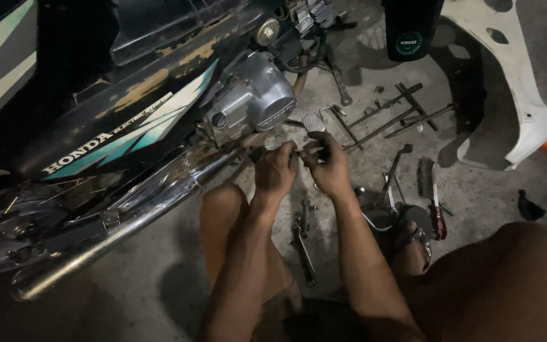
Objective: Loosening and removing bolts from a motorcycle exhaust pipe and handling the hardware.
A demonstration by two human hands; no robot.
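My left hand and my right hand are held close together just below the motorcycle's silver engine cover. Both are closed around a small dark part between the fingertips; what the part is cannot be made out. Right above the fingers sits the chequered metal brake pedal. The long chrome exhaust pipe runs to the left of my left hand, under the black side panel with teal and white stripes.
Several long metal rods and wrenches lie on the concrete floor beyond my hands. A spanner lies between my forearms. A red-handled tool and a brush lie right. A white fairing and black container stand behind.
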